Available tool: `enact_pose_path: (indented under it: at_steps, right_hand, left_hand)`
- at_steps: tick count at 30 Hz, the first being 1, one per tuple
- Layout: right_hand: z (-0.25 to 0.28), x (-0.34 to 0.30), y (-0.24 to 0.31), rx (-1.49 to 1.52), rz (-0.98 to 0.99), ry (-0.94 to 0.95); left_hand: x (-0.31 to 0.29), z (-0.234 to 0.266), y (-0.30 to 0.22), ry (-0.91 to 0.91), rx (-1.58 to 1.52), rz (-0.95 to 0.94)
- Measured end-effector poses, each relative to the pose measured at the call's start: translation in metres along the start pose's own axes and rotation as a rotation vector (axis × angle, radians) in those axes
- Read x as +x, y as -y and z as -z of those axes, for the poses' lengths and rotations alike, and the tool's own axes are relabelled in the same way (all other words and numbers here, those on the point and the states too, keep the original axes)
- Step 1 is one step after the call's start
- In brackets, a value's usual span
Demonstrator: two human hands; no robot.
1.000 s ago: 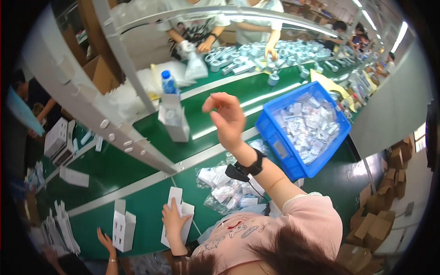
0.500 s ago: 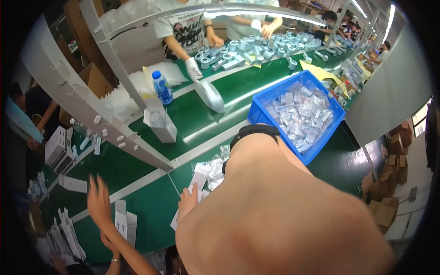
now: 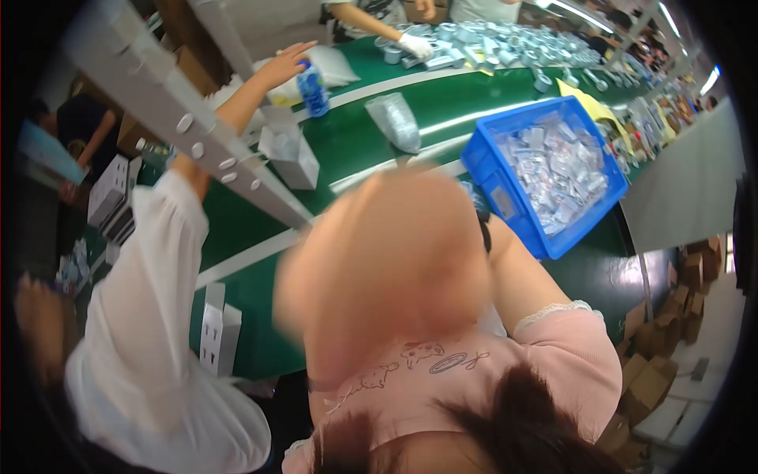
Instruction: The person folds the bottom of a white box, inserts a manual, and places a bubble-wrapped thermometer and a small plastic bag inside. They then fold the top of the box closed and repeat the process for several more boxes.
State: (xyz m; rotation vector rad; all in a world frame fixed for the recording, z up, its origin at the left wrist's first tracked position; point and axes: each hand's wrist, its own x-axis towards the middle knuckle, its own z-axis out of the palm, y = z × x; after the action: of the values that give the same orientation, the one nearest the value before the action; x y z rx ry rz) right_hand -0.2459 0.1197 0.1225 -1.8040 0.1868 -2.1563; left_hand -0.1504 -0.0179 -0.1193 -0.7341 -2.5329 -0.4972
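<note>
My left hand (image 3: 387,268) is raised close up in the middle of the view, its fingers smeared by motion. It covers the bench where the white box and packets lay. My right forearm (image 3: 521,268) comes from a pink sleeve and has a black wristband (image 3: 485,231); the right hand is hidden behind the left. Nearest on the right is a blue crate (image 3: 493,158) full of small clear packets (image 3: 560,170). Beyond my hands, a clear plastic bag of parts (image 3: 395,122) lies on the green belt (image 3: 347,146).
A co-worker's hand (image 3: 280,69) in a white sleeve reaches to a blue bottle (image 3: 314,95). White boxes (image 3: 294,162) stand by the metal post (image 3: 245,178) and nearer me. At the back, a gloved hand (image 3: 414,46) is among grey pipe-like fittings (image 3: 505,39).
My left hand has come up close to the view. A white-sleeved co-worker's arm now stretches to the bottle. The gloved hand has left the plastic bag and moved to the fittings.
</note>
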Motion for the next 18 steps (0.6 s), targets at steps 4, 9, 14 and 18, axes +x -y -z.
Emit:
enact_pose_path:
  at_steps: [4, 9, 14, 18]
  right_hand:
    - [0.019, -0.117, -0.030, -1.032, -0.518, -0.350]
    - [0.013, -0.204, -0.051, -0.750, -0.908, -0.525]
    - [0.021, -0.213, -0.049, -0.639, -0.988, -0.642]
    - [0.081, -0.213, -0.050, -0.614, -0.969, -0.324]
  left_hand:
    - [-0.006, 0.042, -0.087, -0.430, -0.286, 0.992]
    - [0.018, 0.032, -0.076, -0.511, -0.315, 1.000]
    - [0.014, 0.019, -0.055, -0.671, -0.688, 0.950]
    - [0.007, 0.019, -0.045, -0.500, -0.251, 0.946]
